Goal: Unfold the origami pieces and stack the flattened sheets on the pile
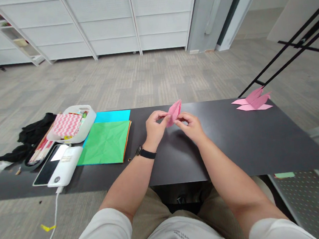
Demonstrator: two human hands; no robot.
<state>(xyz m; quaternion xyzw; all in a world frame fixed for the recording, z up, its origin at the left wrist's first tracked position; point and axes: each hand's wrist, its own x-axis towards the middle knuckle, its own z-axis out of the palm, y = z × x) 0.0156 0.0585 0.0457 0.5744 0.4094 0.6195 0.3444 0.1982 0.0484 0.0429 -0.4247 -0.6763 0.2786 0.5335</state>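
Nearest me, on the left of the worktop [176, 167], lie one power bank [67, 163] and one phone [45, 175]; beside them, one green sheet [105, 142] tops other coloured sheets [115, 115], too overlapped to count. Ahead, just above the worktop, is one pink folded paper [175, 111]. My left hand [156, 126] pinches its left side between fingers, my right hand [191, 127] its lower right. It should be light, crisp, easily creased, best held by layered edges. Far right: two pink paper figures [256, 105].
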